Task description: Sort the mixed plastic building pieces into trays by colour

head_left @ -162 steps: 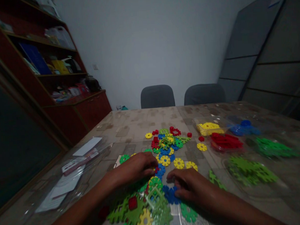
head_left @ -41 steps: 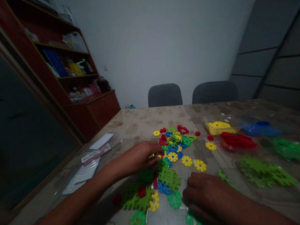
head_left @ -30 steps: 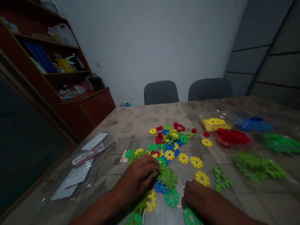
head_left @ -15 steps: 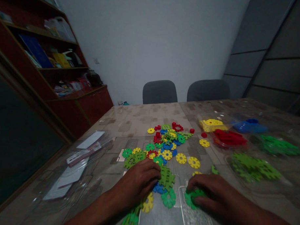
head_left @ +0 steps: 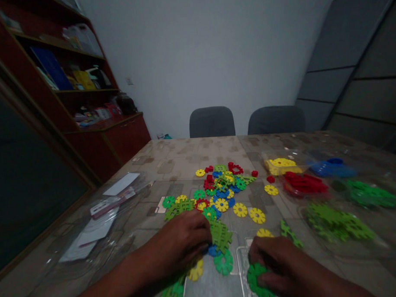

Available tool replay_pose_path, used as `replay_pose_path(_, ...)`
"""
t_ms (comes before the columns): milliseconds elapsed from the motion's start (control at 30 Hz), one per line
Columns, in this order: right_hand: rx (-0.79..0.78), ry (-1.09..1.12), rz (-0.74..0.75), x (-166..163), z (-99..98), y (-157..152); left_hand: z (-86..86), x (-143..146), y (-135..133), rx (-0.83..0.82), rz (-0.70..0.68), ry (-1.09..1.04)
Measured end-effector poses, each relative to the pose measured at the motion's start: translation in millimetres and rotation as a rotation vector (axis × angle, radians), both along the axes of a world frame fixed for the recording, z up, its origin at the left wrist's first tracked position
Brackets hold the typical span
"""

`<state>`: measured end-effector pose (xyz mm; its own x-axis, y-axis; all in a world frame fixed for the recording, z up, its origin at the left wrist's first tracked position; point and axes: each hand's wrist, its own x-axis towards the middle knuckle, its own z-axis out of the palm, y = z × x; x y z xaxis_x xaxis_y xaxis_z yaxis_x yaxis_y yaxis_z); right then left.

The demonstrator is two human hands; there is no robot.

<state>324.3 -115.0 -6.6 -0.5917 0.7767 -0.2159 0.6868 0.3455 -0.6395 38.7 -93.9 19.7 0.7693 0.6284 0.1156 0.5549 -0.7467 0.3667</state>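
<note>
My right hand (head_left: pixel 275 260) pinches a green notched disc (head_left: pixel 257 283) between thumb and fingers, low over the near part of the table. My left hand (head_left: pixel 189 235) lies across the loose building pieces with its fingers curled in. What those fingers hold, if anything, is hidden. Beside its fingertips is a light green notched square (head_left: pixel 221 235), with a blue piece (head_left: pixel 214 251) partly under it. A green disc (head_left: pixel 223 263) and a yellow disc (head_left: pixel 196 270) lie just nearer to me. A light green toothed strip (head_left: pixel 290 234) shows behind my right wrist.
A mixed pile of pieces (head_left: pixel 222 193) spreads beyond my hands. On the right are clear trays of yellow (head_left: pixel 281 166), red (head_left: pixel 305 183), blue (head_left: pixel 333 167), green (head_left: pixel 373 193) and light green pieces (head_left: pixel 340 221). Papers in clear plastic (head_left: pixel 100 225) lie left. Two chairs (head_left: pixel 212 122) stand behind the table.
My right hand has turned and shifted slightly toward me with the green disc. The toothed strip and a yellow disc behind it now show more. My left hand has hardly moved.
</note>
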Motion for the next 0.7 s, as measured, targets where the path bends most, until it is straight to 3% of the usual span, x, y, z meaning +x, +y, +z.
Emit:
replay_pose_path(200, 0.238, 0.234, 0.239, -20, -5.0, -1, 18.7, -40, 12, -0.055, 0.166, 0.155)
replay_pose_path(367, 0.474, 0.162, 0.33, -29, -16.5, -2, 27.8, -42, 3, -0.166, 0.204, 0.205)
replay_pose_path(467, 0.447, 0.104, 0.335, -28, -14.3, -2, 22.5, -39, 3, -0.192, 0.241, 0.18)
replay_pose_path(700, 0.283, 0.026, 0.214, -18, 12.1, -6, -4.2, -47, 15, -0.163, 0.26, 0.131)
